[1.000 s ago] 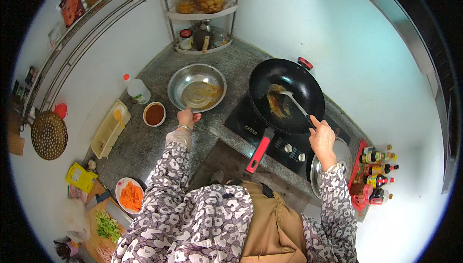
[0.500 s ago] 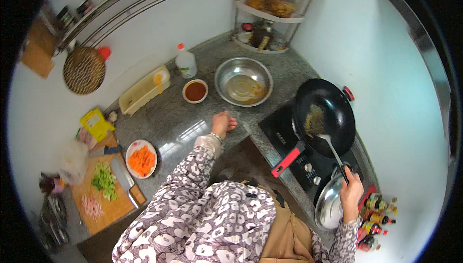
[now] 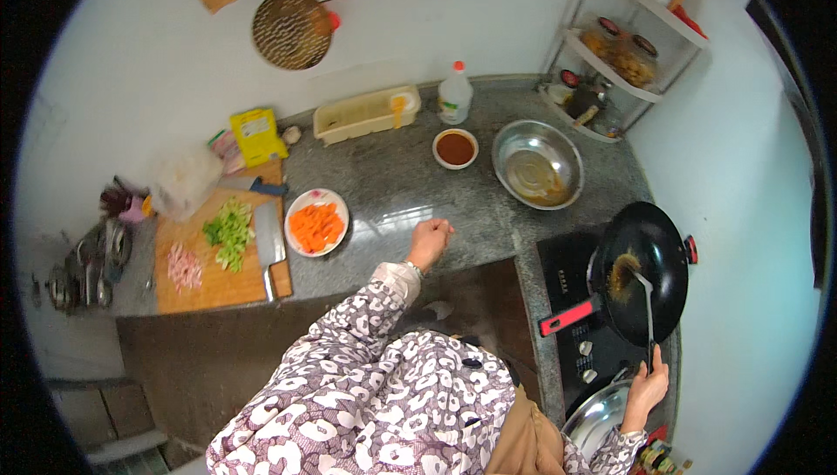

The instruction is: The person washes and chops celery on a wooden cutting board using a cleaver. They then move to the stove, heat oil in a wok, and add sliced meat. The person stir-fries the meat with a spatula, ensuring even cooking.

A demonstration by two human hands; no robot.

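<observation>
My right hand (image 3: 646, 385) is closed round the dark handle of a spatula (image 3: 647, 301). Its pale metal blade dips into a black wok (image 3: 667, 253) on the cooktop, against a small brownish clump of food (image 3: 622, 278). The wok's red handle (image 3: 567, 317) points left toward me, untouched. Near the counter's front edge I hold my left hand (image 3: 431, 243) with its fingers curled in and nothing visible in them. Beyond that hand stand a bowl of red-brown sauce (image 3: 455, 149) and a steel basin (image 3: 565, 151) with some liquid residue.
At left, a cutting board (image 3: 177, 289) bears chopped greens, pink diced pieces and a cleaver (image 3: 271, 235). Orange pieces fill a plate (image 3: 343, 233) beside it. A metal lid (image 3: 602, 414) lies by my right forearm, near sauce bottles (image 3: 656, 458). A corner shelf (image 3: 645, 91) holds jars.
The view has swung left, so the counter and wok sit further right in the picture. My right hand still grips the spatula in the wok; my left hand remains curled over the counter edge.
</observation>
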